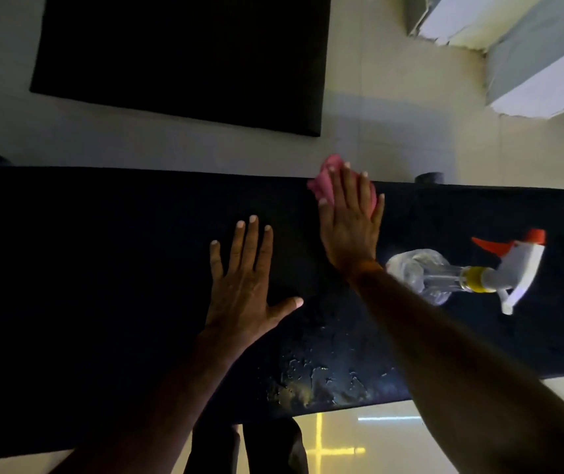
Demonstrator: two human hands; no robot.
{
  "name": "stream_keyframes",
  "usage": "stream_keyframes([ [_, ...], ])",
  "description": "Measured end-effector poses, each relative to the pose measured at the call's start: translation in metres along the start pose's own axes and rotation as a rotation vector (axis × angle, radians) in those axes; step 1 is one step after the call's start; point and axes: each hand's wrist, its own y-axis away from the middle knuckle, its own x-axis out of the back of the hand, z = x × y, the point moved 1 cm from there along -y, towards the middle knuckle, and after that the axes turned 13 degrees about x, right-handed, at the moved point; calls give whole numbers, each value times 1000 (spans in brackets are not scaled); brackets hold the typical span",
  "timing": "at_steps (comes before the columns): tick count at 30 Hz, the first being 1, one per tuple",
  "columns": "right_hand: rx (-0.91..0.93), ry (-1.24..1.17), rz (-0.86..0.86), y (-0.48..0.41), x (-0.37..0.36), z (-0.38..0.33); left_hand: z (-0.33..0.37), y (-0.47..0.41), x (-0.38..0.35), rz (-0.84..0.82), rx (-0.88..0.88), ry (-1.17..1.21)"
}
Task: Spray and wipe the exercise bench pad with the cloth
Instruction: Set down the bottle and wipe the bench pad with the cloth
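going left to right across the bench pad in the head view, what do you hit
left hand flat on the pad → right hand pressing the pink cloth at the far edge → spray bottle lying on its side, trigger head pointing right

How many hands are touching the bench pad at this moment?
2. The left hand lies flat and bare on the middle of the bench pad. The right hand presses the pink cloth against the pad's far edge, left of the spray bottle.
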Motion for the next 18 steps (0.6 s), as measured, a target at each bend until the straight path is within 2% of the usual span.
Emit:
stream_keyframes([
  [1,-83,-29,14,-6,-3,-8,4,-1,-1,-2,-23,-2],
  [2,-79,-26,27,-2,-5,-19,7,-1,-2,-5,-37,-1],
  [5,215,45,8,43,-9,-24,17,-2,-4,-6,-30,2],
  [6,249,60,2,51,-8,-12,19,-2,-5,-4,-24,-6],
  [7,224,67,12,48,-6,-1,19,-2,-5,-4,-19,-15],
  [11,-119,4,78,-1,-4,3,19,-2,-6,3,-14,-34],
  [14,-111,1,115,28,-10,-9,19,-2,-8,-2,-15,-35],
  [18,-78,19,50,65,-12,-7,18,-2,-7,-20,-13,-35],
])
